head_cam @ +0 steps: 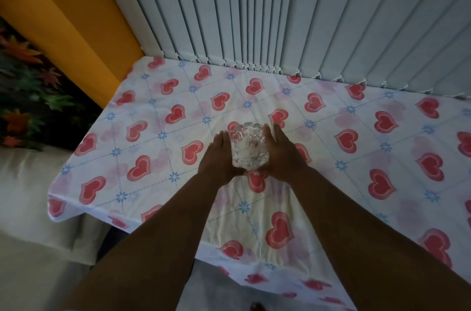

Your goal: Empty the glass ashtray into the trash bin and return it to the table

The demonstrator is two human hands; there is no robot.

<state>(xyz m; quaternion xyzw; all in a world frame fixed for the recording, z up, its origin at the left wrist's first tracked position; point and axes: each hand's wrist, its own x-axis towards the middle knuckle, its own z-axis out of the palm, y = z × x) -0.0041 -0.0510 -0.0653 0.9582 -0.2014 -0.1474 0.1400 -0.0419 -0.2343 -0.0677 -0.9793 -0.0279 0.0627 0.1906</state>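
Both of the person's bare forearms reach out from the near edge, running forward and slightly inward until the two hands meet around the glass ashtray (250, 149) near the middle of the table (356, 183). The left hand (219, 157) lies against the ashtray's left side, palm turned inward, fingers straight and close together, pointing away toward the blinds (280, 10). The right hand (281, 155) mirrors it on the right side, fingers likewise extended and laid along the glass, their tips reaching just past its far rim. The heels of both palms draw close together at the ashtray's near edge, so the hands form a cradle about it, flat and cupping rather than curled into a fist. Whether the ashtray sits on the cloth or is raised slightly off it, I cannot tell from here. The ashtray is clear cut glass with a scalloped rim; some pinkish specks show through it, though whether they lie inside it or belong to the cloth beneath is unclear. The table wears a white tablecloth (158, 147) printed with red hearts and small blue flowers, wrinkled toward the near edge. Vertical pale blinds hang along the far side, an orange wall (63, 4) stands to the left, and a dark fabric with a leaf pattern (30, 76) lies at the far left.
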